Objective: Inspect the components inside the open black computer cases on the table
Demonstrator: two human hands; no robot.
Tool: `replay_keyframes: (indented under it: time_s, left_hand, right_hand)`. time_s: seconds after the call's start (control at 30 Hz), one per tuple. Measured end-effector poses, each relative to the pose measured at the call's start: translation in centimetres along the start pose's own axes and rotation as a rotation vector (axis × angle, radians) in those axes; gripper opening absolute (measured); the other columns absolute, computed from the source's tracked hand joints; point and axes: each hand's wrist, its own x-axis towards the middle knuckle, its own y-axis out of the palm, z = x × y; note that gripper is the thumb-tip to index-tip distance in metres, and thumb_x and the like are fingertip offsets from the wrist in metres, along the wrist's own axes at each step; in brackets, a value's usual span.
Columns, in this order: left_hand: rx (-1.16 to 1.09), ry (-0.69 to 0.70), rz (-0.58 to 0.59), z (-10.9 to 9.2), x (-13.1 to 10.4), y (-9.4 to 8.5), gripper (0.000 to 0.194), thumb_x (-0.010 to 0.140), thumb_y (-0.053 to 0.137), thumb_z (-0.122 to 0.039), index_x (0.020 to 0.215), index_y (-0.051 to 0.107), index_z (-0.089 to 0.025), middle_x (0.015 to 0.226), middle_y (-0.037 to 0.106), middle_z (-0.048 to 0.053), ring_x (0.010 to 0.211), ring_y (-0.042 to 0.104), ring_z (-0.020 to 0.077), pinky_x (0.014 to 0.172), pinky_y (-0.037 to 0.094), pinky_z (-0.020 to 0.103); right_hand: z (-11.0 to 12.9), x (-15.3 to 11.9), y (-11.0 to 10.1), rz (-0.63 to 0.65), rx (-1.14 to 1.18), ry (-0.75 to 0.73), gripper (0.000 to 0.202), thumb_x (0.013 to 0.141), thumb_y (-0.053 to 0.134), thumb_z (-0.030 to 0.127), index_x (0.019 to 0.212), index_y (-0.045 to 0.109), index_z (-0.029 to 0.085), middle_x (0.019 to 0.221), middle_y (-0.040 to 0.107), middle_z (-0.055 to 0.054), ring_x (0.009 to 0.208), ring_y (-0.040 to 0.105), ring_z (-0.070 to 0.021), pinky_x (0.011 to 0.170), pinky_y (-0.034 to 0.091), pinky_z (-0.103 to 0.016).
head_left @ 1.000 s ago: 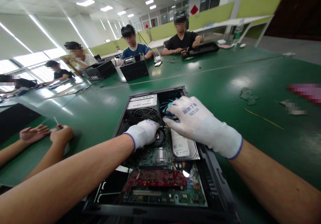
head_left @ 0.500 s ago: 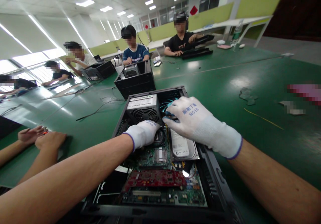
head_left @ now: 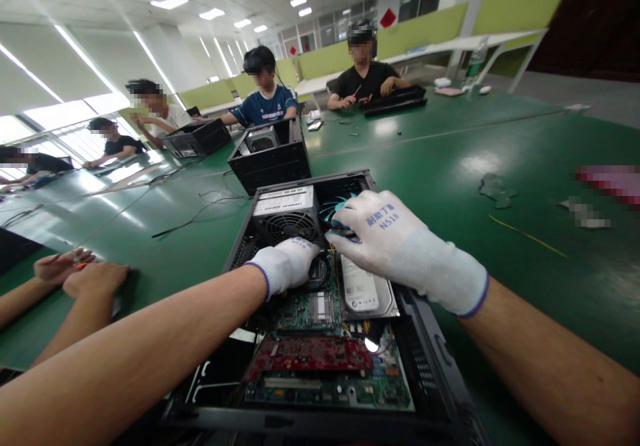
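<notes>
An opened black computer case (head_left: 440,359) lies before me with its insides showing. My left hand (head_left: 287,264), in a white glove, is closed with its fingers curled down by the power supply (head_left: 285,205) and a loop of black cable (head_left: 327,274); what its fingertips hold is hidden. Above a silver hard drive (head_left: 361,289), my gloved right hand (head_left: 377,233) is closed in a pinch near yellow wires, on something dark I cannot make out. Behind its fingers a blue fan (head_left: 334,206) partly shows. A red expansion card (head_left: 313,355) sits across the green motherboard (head_left: 375,393).
Another open case (head_left: 270,159) stands just beyond mine on the green table (head_left: 450,159). A co-worker's hands (head_left: 93,276) rest at the left. A yellow wire (head_left: 527,235), crumpled clear plastic (head_left: 495,189) and a pink item (head_left: 610,183) lie to the right. Several people sit across.
My hands have barely moved. Across the table, one co-worker has lowered a black panel and now holds a thin tool; another has stretched an arm out sideways.
</notes>
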Motion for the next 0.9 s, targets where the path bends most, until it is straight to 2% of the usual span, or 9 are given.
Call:
replay_keyframes:
  time_s: [0.13,0.27,0.43,0.9]
  left_hand:
    - [-0.004,0.014,-0.003,-0.09,-0.02,-0.02,0.044,0.076,0.068,-0.026,0.120,0.065,-0.026,0.122,0.071,0.009,0.111,0.068,0.0308,0.096,0.055,0.043]
    - [-0.003,0.028,-0.011,-0.21,-0.09,-0.11,0.047,0.077,0.068,-0.026,0.123,0.064,-0.025,0.125,0.070,0.009,0.112,0.067,0.0292,0.099,0.053,0.040]
    - [-0.001,0.031,-0.015,-0.08,-0.03,0.05,0.045,0.077,0.068,-0.026,0.121,0.065,-0.026,0.121,0.071,0.008,0.109,0.069,0.0279,0.099,0.053,0.039]
    - [-0.009,0.033,-0.023,-0.08,-0.11,-0.01,0.043,0.078,0.066,-0.032,0.120,0.065,-0.025,0.118,0.072,0.009,0.107,0.069,0.0288,0.095,0.056,0.039]
  right_hand:
    - [0.00,-0.01,0.05,-0.001,0.000,-0.005,0.033,0.098,0.048,0.046,0.099,0.068,0.019,0.099,0.068,-0.010,0.096,0.056,-0.0261,0.078,0.030,-0.036]
    - [0.00,0.02,-0.11,0.003,0.003,0.005,0.033,0.098,0.050,0.046,0.099,0.068,0.019,0.099,0.069,-0.009,0.096,0.056,-0.0262,0.078,0.030,-0.036]
    - [0.14,0.12,-0.44,0.046,0.004,0.012,0.033,0.098,0.049,0.045,0.099,0.069,0.019,0.100,0.069,-0.010,0.097,0.057,-0.0270,0.078,0.030,-0.036]
    - [0.09,0.10,-0.08,0.006,0.009,0.010,0.033,0.097,0.050,0.045,0.099,0.069,0.019,0.099,0.070,-0.009,0.096,0.057,-0.0264,0.079,0.031,-0.036]
